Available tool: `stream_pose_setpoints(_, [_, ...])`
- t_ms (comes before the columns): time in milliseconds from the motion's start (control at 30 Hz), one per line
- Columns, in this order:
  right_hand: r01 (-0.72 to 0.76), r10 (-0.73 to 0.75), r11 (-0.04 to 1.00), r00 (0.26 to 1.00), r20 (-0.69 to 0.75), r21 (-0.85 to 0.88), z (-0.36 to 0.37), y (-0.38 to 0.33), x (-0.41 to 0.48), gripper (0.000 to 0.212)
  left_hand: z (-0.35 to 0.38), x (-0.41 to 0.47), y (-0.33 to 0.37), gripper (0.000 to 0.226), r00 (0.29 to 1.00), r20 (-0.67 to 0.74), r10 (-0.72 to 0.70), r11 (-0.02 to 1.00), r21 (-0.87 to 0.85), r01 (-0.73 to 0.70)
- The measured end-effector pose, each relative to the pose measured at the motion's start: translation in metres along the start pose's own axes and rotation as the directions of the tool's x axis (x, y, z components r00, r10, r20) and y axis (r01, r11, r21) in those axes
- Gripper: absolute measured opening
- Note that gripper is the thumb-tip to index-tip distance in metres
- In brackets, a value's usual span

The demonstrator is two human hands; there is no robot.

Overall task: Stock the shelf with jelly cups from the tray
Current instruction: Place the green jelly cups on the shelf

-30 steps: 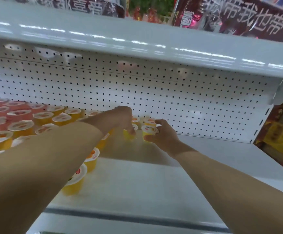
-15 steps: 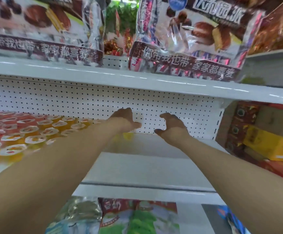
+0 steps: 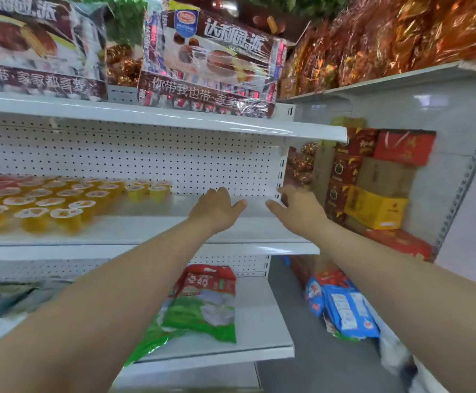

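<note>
Left grip [image 3: 217, 209] & right grip [image 3: 299, 212] empty over shelf [image 3: 151, 226].
We note fingers loose on both, nothing held, palms down nr shelf's right end; jelly cups [image 3: 61, 199] sit in rows at shelf's left, well apart from grips.

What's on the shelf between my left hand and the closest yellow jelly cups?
Nothing. In the head view, only bare white shelf runs between the left hand and the nearest jelly cups.
</note>
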State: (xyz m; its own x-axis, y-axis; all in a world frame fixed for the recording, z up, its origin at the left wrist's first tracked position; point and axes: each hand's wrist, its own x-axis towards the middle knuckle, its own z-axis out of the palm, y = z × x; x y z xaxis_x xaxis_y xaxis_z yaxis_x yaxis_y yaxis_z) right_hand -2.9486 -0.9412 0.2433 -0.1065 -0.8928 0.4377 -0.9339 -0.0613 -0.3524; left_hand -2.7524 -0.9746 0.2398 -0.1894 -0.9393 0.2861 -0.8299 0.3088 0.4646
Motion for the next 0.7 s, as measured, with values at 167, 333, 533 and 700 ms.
stream_pose_setpoints(167, [-0.061,0.063,0.996,0.997,0.038,-0.063,-0.007,0.053,-0.049,0.062,0.044,-0.038,0.026,0.065,0.998,0.062,0.012,0.999,-0.043,-0.009])
stream_pose_setpoints(333, [-0.135,0.145,0.986,0.984,0.102,-0.099,0.01,0.1,-0.094,0.059,0.102,-0.063,0.025,0.062,0.983,0.183,0.013,1.0,-0.016,-0.01])
stream_pose_setpoints(533, [-0.263,0.277,0.96,0.943,0.184,-0.096,0.048,0.146,-0.133,0.056,0.173,-0.083,0.007,0.064,0.943,0.333,0.006,1.0,0.013,-0.011])
stream_pose_setpoints(700, [-0.393,0.398,0.917,0.88,0.258,-0.071,0.098,0.178,-0.159,0.062,0.237,-0.103,-0.021,0.062,0.869,0.494,-0.037,0.999,-0.005,0.045])
